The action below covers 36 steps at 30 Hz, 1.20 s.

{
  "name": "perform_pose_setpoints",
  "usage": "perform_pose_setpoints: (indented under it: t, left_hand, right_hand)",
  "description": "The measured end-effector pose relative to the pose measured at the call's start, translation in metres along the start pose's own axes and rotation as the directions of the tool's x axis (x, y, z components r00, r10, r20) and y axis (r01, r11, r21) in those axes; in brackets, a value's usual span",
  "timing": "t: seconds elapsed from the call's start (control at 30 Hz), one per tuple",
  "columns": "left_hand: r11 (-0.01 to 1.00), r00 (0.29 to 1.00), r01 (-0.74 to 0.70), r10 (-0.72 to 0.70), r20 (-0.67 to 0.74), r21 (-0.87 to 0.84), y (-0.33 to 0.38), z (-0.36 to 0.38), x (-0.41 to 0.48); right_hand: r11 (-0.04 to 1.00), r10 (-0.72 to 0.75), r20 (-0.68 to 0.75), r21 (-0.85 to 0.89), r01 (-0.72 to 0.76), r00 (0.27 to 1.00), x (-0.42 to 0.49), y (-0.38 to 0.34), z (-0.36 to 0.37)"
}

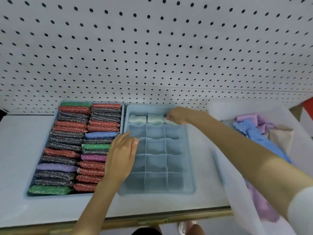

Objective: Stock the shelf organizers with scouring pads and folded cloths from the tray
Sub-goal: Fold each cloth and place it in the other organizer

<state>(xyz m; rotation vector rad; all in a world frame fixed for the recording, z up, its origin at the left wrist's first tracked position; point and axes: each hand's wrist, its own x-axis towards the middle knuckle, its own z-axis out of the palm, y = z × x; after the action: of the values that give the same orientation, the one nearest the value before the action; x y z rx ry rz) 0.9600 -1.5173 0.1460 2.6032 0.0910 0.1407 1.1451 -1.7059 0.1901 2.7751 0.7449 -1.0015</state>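
A blue divided organizer (189, 160) sits mid-shelf. Its far row holds two pale green folded cloths (138, 119) and a third pale cloth (170, 122) in the far right cell, which my right hand (176, 116) grips with curled fingers. My left hand (121, 155) rests with straight fingers on the organizer's left rim. To the left, a second blue organizer (44, 146) is packed with two columns of glittery scouring pads (67, 153) in red, grey, green, blue and purple. A clear tray (225, 167) at the right holds loose purple, blue and beige cloths (254, 131).
A white pegboard (152, 48) forms the back wall right behind the organizers. The pale shelf surface (18, 150) stretches left of the pads. The shelf's front edge (152, 219) runs below, with my feet beneath it.
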Motion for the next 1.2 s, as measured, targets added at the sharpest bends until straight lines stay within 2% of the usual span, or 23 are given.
perform_pose_setpoints:
  t: [0.1, 0.23, 0.3, 0.37, 0.4, 0.47, 0.5, 0.57, 0.63, 0.7, 0.8, 0.87, 0.97, 1.03, 1.2]
  left_hand:
    - [0.999, 0.999, 0.044, -0.044, 0.005, -0.031, 0.007, -0.001, 0.003]
    - [0.995, 0.998, 0.063, -0.062, 0.008, -0.082, 0.048, 0.001, 0.009]
    - [0.977, 1.000, 0.017, -0.014, 0.016, -0.214, 0.086, 0.009, 0.011]
    - [0.912, 0.998, 0.017, 0.009, 0.063, -0.409, 0.137, 0.022, 0.007]
    - [0.871, 0.996, 0.031, 0.016, 0.090, -0.490, 0.163, 0.032, 0.003]
    - [0.838, 0.990, -0.004, 0.079, 0.113, -0.546, 0.213, 0.054, -0.009]
    - [0.845, 0.985, -0.043, 0.124, 0.118, -0.532, 0.233, 0.067, -0.015]
    - [0.872, 0.978, -0.069, 0.155, 0.140, -0.485, 0.260, 0.092, -0.026]
    - [0.894, 0.984, -0.011, 0.090, 0.155, -0.448, 0.274, 0.108, -0.031]
    - [0.937, 0.994, -0.027, 0.063, 0.092, -0.349, 0.282, 0.116, -0.033]
    - [0.975, 0.995, -0.075, 0.085, 0.042, -0.211, 0.282, 0.120, -0.031]
    - [0.982, 0.995, -0.064, 0.076, 0.065, -0.176, 0.282, 0.121, -0.030]
    - [0.989, 0.996, -0.055, 0.063, 0.060, -0.137, 0.285, 0.120, -0.031]
    - [0.990, 0.998, -0.026, 0.032, 0.045, -0.135, 0.288, 0.119, -0.033]
    - [0.987, 0.999, 0.042, -0.038, 0.029, -0.155, 0.291, 0.120, -0.035]
  right_hand:
    - [0.999, 0.013, -0.019, 0.053, -0.012, 1.000, -0.012, 0.001, -0.007]
    - [0.918, 0.010, -0.311, 0.381, 0.115, 0.950, -0.048, 0.028, -0.011]
    - [0.849, 0.045, -0.405, 0.497, 0.179, 0.913, -0.081, 0.056, -0.009]
    - [0.765, 0.118, -0.466, 0.606, 0.219, 0.877, -0.116, 0.095, 0.005]
    - [0.690, 0.173, -0.478, 0.683, 0.240, 0.861, -0.133, 0.116, 0.016]
    - [0.517, 0.292, -0.454, 0.815, 0.261, 0.842, -0.168, 0.159, 0.046]
    - [0.474, 0.323, -0.429, 0.845, 0.248, 0.844, -0.183, 0.179, 0.064]
    - [0.527, 0.357, -0.379, 0.836, 0.151, 0.854, -0.207, 0.215, 0.102]
    - [0.594, 0.401, -0.341, 0.804, 0.042, 0.850, -0.221, 0.247, 0.134]
    - [0.608, 0.458, -0.331, 0.794, -0.019, 0.825, -0.224, 0.273, 0.154]
    - [0.676, 0.424, -0.389, 0.737, 0.000, 0.818, -0.203, 0.294, 0.166]
    - [0.738, 0.372, -0.424, 0.675, 0.014, 0.826, -0.180, 0.297, 0.168]
    - [0.773, 0.382, -0.421, 0.633, -0.035, 0.822, -0.154, 0.298, 0.164]
    - [0.753, 0.381, -0.392, 0.657, -0.034, 0.837, -0.147, 0.302, 0.158]
    - [0.570, 0.338, -0.229, 0.821, -0.005, 0.913, -0.149, 0.317, 0.151]
